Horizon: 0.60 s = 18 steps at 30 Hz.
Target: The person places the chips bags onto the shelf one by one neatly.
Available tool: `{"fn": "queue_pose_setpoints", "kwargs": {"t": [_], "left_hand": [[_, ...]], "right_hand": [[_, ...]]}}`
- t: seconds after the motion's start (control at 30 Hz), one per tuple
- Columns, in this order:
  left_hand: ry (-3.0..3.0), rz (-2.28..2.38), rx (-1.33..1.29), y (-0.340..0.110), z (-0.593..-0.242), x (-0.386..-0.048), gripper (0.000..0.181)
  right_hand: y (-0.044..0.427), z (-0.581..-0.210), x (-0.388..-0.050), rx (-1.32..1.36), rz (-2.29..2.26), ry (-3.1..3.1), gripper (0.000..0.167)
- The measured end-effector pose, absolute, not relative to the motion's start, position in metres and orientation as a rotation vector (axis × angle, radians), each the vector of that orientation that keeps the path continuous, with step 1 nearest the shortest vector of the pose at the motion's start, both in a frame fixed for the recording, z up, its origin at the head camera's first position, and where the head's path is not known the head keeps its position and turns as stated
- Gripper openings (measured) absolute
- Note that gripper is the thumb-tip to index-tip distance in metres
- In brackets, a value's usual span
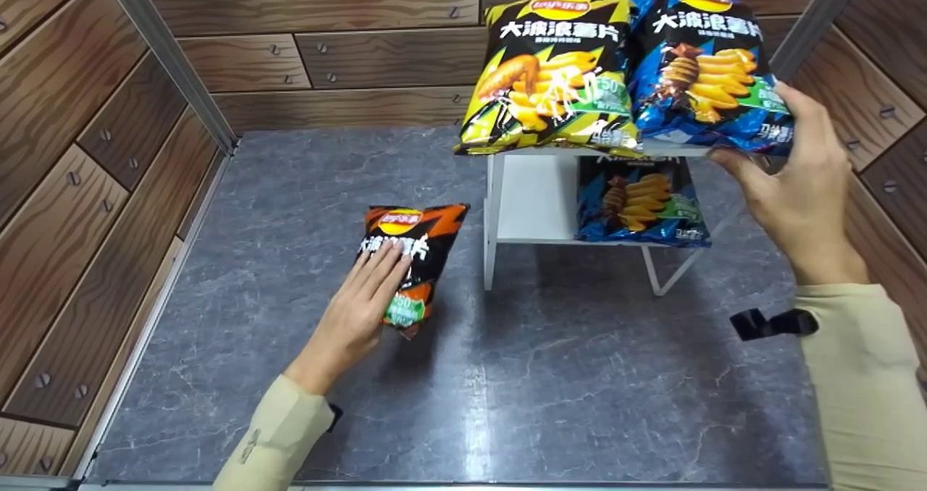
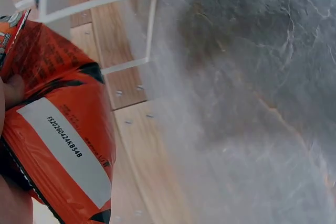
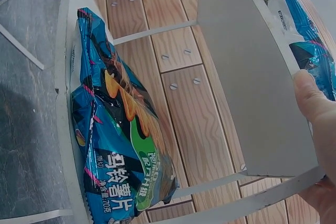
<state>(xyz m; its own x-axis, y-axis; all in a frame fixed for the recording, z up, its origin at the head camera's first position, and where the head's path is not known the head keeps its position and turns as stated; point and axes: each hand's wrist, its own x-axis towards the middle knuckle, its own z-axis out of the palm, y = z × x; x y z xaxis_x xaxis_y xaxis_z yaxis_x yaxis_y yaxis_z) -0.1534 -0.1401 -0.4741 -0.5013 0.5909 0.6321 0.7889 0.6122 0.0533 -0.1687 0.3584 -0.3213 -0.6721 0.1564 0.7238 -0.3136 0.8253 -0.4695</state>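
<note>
In the head view my left hand (image 1: 362,299) grips an orange-and-black bag of chips (image 1: 449,237), fingers across its printed front. The bag casts a shadow on the grey surface. Its orange back (image 2: 68,145), with a white label strip, shows in the left wrist view. My right hand (image 1: 807,179) holds the right side of a blue bag of chips (image 1: 706,78) on the rack's top shelf, its thumb at the front edge. Beside it lies a yellow-and-black bag of chips (image 1: 550,78). Another blue bag (image 1: 637,201) rests on the lower shelf.
A white two-tier rack (image 1: 532,201) stands right of centre on the grey marbled surface (image 1: 290,187). Wood-patterned walls (image 1: 376,60) with metal corner posts (image 1: 170,49) enclose the back and sides. Black straps (image 1: 771,324) hang at the wrists.
</note>
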Motion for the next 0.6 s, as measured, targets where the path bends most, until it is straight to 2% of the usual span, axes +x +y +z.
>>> {"fn": "queue_pose_setpoints", "kwargs": {"t": [0.33,0.6], "left_hand": [[-2.183,-0.302,-1.220,-0.139,-0.450,-0.121,0.068],[-2.077,-0.318,-1.335,-0.114,-0.429,-0.097,0.059]], "right_hand": [[0.358,-0.319,-0.166,0.110,0.738,-2.193,0.079],[0.349,-0.315,-0.162,0.125,0.741,-2.206,0.077]]}}
